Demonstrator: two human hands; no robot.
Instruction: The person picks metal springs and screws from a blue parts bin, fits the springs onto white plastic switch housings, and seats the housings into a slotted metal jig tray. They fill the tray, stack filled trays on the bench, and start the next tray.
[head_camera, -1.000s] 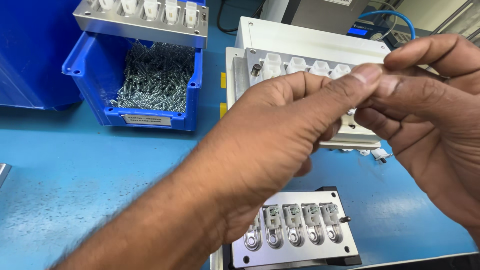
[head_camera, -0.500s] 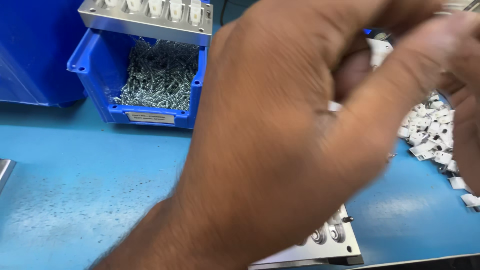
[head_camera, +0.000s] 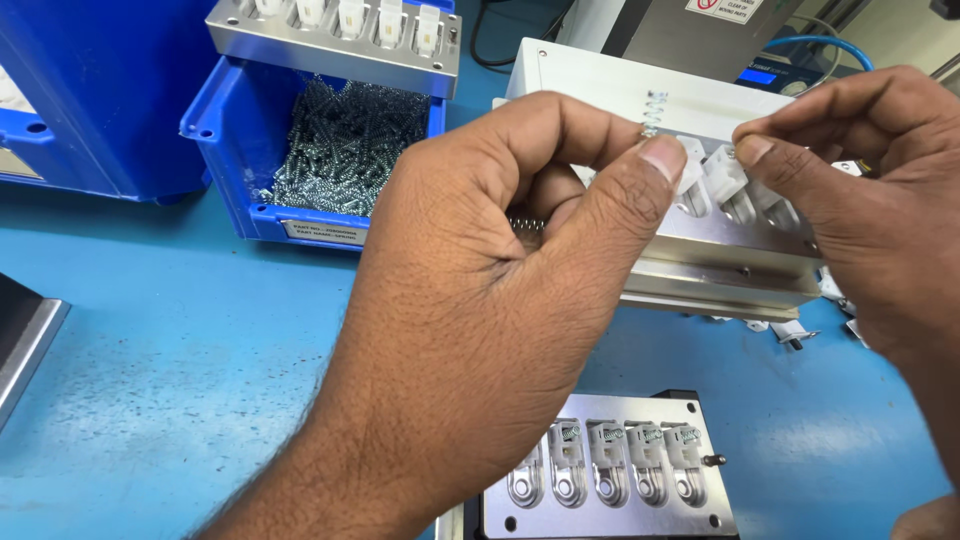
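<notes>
- Left hand: pinching small coil spring (thumb and forefinger), at 12 o'clock.
- Right hand: fingertips gripping white plastic piece on metal fixture.
- Blue bin of springs: 10 o'clock, on bench.

Left hand pinches a spring above the fixture. Right hand lies right of it. Spring bin sits left; plate lies below.

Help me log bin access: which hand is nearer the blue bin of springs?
Left. The left hand sits just right of the blue bin, close to its front corner. The right hand is far off to the right, at the metal fixture.
</notes>
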